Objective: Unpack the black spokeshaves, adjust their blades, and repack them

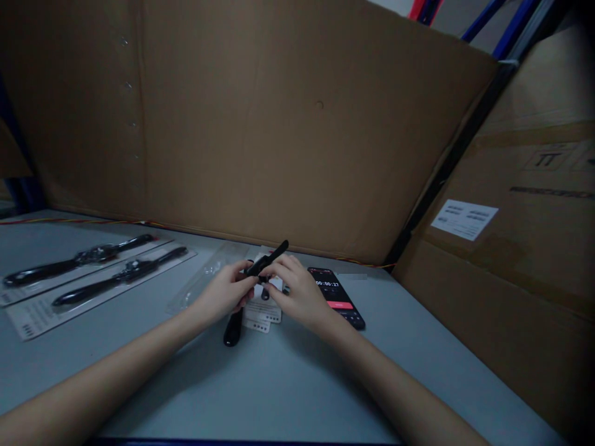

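A black spokeshave (233,328) is held at a slant over the table, one handle pointing down toward me and the other up and away. My left hand (227,288) grips it around the middle, fingers closed. At the same middle part, the thumb and fingers of my right hand (297,288) are pinched together on a small dark piece of the spokeshave; its exact shape is hidden. Beneath the hands lie printed cards (261,322). A small black part (265,293) shows between the hands, over the cards.
Two more spokeshaves, a rear one (46,271) and a front one (93,290), lie carded in clear packaging at the left. A clear plastic wrapper (198,279) is beside my left hand. Right of my hands, a phone (341,300) shows a timer. Cardboard (260,124) stands behind.
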A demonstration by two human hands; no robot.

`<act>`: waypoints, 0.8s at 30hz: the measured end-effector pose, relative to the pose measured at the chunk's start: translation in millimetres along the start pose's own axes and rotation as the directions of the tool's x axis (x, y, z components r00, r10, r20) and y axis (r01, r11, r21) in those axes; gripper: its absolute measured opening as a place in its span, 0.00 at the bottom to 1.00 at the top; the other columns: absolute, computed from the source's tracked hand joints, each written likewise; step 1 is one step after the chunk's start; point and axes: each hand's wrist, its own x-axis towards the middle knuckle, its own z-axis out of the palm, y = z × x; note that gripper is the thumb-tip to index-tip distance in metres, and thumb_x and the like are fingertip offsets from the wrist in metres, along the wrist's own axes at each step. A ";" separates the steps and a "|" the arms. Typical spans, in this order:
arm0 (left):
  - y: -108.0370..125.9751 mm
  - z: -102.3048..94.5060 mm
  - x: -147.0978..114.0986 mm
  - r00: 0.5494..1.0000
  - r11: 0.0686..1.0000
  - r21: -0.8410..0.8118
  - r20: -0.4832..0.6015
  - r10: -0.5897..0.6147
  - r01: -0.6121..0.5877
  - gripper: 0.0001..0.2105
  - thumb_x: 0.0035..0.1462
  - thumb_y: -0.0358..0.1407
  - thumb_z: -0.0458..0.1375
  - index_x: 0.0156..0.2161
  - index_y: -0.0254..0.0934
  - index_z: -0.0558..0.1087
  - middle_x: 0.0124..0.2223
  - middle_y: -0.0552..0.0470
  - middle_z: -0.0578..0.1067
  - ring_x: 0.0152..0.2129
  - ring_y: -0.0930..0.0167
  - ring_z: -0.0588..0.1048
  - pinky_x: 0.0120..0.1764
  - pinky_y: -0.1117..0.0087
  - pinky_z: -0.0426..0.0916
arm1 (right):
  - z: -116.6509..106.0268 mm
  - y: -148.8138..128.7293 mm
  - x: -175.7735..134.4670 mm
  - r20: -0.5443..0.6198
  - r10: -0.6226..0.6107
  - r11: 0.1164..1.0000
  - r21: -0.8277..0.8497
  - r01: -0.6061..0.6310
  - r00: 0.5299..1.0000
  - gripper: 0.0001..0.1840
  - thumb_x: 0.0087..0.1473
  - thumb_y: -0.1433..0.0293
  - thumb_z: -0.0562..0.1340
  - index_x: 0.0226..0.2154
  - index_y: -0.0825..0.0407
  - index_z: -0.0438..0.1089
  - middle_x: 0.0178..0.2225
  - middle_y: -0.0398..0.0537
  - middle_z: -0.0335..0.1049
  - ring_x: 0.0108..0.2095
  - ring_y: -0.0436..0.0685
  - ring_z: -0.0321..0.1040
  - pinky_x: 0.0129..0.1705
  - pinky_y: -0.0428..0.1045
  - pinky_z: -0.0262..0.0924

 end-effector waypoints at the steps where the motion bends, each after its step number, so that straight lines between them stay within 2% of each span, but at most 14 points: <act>1: 0.0 -0.1 0.1 1.000 1.000 0.004 -0.002 -0.001 0.001 0.08 0.51 0.35 0.51 0.37 0.35 0.63 0.17 0.62 0.62 0.09 0.81 0.58 0.12 0.79 0.51 | 0.3 0.2 -0.3 0.004 -0.002 1.000 -0.025 0.002 1.000 0.10 0.50 0.76 0.58 0.37 0.51 0.66 0.39 0.48 0.65 0.42 0.55 0.59 0.43 0.51 0.56; 8: -1.5 1.0 -0.4 1.000 1.000 -0.002 0.028 -0.015 0.015 0.11 0.52 0.36 0.50 0.41 0.35 0.63 0.17 0.62 0.62 0.09 0.80 0.58 0.12 0.79 0.50 | 2.5 1.3 -1.4 0.000 -0.007 0.998 -0.066 0.007 1.000 0.14 0.52 0.74 0.56 0.43 0.52 0.61 0.40 0.50 0.64 0.42 0.56 0.60 0.43 0.52 0.57; 14: -2.2 1.7 -0.8 0.998 0.999 -0.023 0.050 -0.037 0.038 0.11 0.50 0.35 0.51 0.40 0.36 0.62 0.17 0.63 0.62 0.09 0.80 0.58 0.12 0.79 0.48 | 0.7 4.8 -0.9 0.063 -0.127 0.985 -0.109 0.133 0.990 0.17 0.52 0.80 0.51 0.44 0.53 0.61 0.40 0.51 0.67 0.42 0.56 0.60 0.44 0.53 0.56; 18: -2.3 1.4 -0.5 0.997 0.998 -0.015 0.052 -0.055 0.055 0.09 0.50 0.35 0.51 0.38 0.36 0.62 0.17 0.63 0.61 0.09 0.80 0.58 0.12 0.79 0.48 | -3.1 2.9 -0.3 0.068 -0.190 0.981 -0.032 0.192 0.979 0.20 0.48 0.83 0.50 0.43 0.51 0.62 0.41 0.48 0.66 0.44 0.55 0.60 0.45 0.52 0.56; 21: -1.7 0.7 -0.9 0.998 0.999 -0.012 0.049 -0.043 0.043 0.11 0.50 0.37 0.51 0.39 0.36 0.63 0.17 0.63 0.61 0.09 0.80 0.58 0.12 0.79 0.49 | -4.9 -2.1 0.2 -0.003 -0.111 0.994 -0.018 0.111 0.994 0.18 0.48 0.80 0.54 0.42 0.51 0.61 0.41 0.48 0.65 0.44 0.55 0.59 0.46 0.51 0.55; 24: -1.8 0.9 -1.1 0.998 0.999 -0.007 0.051 -0.037 0.038 0.12 0.51 0.37 0.51 0.41 0.36 0.63 0.18 0.62 0.62 0.09 0.80 0.58 0.12 0.79 0.50 | -2.9 -5.2 -0.1 -0.055 0.071 0.992 -0.096 -0.076 0.996 0.10 0.50 0.69 0.58 0.38 0.52 0.63 0.37 0.49 0.65 0.39 0.56 0.61 0.40 0.51 0.57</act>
